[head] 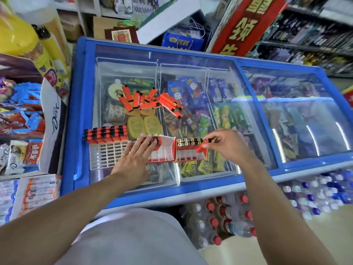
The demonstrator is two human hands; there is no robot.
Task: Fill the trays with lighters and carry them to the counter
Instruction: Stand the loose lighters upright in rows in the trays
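Three lighter trays lie side by side on the glass lid of a blue freezer (80,119). The left white tray (107,155) has a row of red lighters (106,133) standing along its far edge. My left hand (136,155) lies flat with straight fingers on the middle tray (166,152), touching the lighters in its far row. My right hand (227,144) pinches a red lighter (207,140) at the far right end of the right tray (189,155), whose far row is filled. A loose pile of red lighters (150,101) lies further back on the glass.
Snack bags and a chocolate display (28,119) crowd the left side. Packs of bottled water (229,220) stand on the floor below the freezer's front edge. Shelves of goods (309,35) line the back right, beside a red banner (246,25).
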